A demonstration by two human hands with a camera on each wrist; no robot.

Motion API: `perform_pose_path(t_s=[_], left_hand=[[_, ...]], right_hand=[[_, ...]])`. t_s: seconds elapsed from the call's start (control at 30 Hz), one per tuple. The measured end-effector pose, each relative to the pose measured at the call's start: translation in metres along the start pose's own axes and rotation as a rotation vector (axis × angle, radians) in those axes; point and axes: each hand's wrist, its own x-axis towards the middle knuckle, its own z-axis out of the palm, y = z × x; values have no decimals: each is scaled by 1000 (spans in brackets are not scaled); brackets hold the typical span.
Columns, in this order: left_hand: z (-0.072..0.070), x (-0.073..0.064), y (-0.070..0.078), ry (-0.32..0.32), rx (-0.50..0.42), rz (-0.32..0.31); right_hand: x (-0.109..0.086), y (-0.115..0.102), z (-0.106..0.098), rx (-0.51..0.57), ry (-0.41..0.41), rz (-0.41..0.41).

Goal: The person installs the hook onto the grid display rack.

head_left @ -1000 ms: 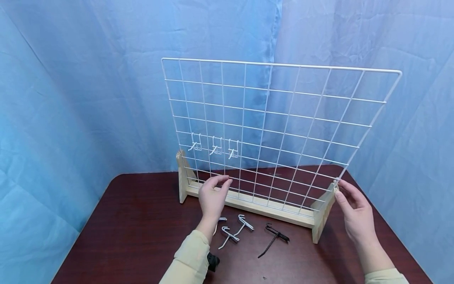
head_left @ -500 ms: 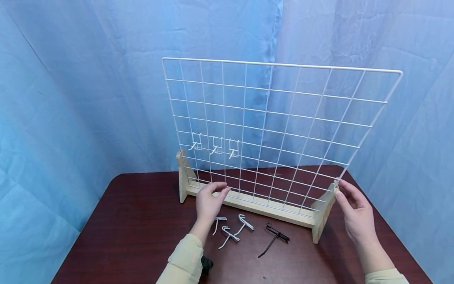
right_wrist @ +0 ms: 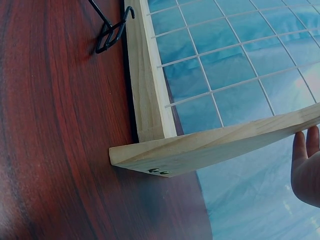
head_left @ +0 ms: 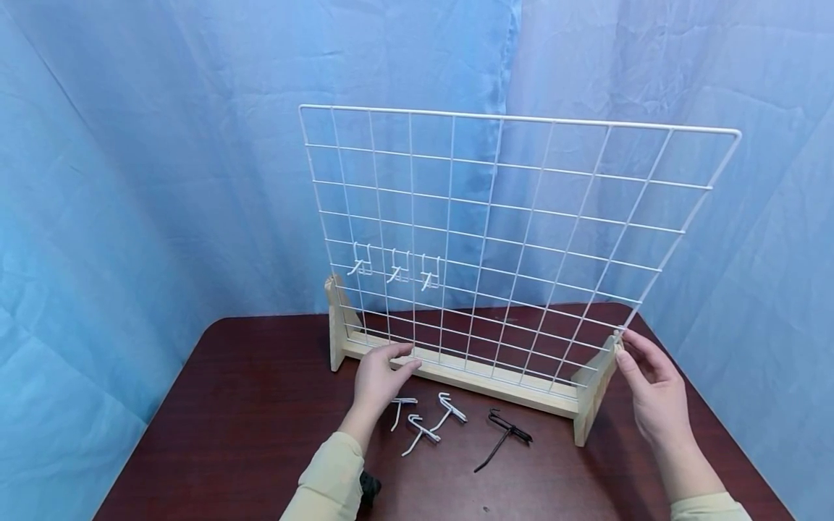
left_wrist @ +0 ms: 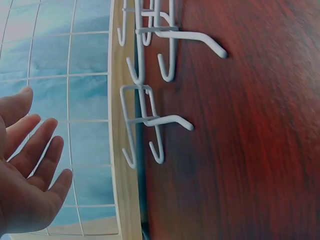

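Note:
A white wire grid panel (head_left: pixel 515 210) stands in a wooden stand (head_left: pixel 469 375), with three white hooks (head_left: pixel 396 268) hung at its left. My left hand (head_left: pixel 378 380) hovers in front of the stand's base; its fingers (left_wrist: pixel 47 155) are spread and hold nothing. Below it on the table lie several loose white hooks (head_left: pixel 422 434), which the left wrist view shows close up as a white hook (left_wrist: pixel 145 122) with two prongs. At the right, my right hand (head_left: pixel 658 391) pinches the top of the stand's side support (head_left: pixel 594 387) by the grid's edge.
A black hook (head_left: pixel 504 438) lies on the dark red tabletop (head_left: pixel 228 405), right of the white ones. Part of a black object (head_left: pixel 369 488) shows beside the left sleeve. Blue curtains (head_left: pixel 195 145) hang behind and around the table.
My left hand has moved down and slightly left, away from the grid, and its thumb and fingers have parted. The right hand stays on the side support.

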Motion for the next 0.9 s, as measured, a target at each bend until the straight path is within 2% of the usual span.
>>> perform_pose_path(t_s=[0.23,0.5,0.9], left_hand=[[-1,-5,-10,-50,94,37],[-5,-11,-25,-111,176,4],[-22,-23,-46,-151,201,-23]], right_hand=[[1,1,0,6,-3,-8],[1,1,1,8,-11,-13],[1,1,-1,12,-16,-16]])
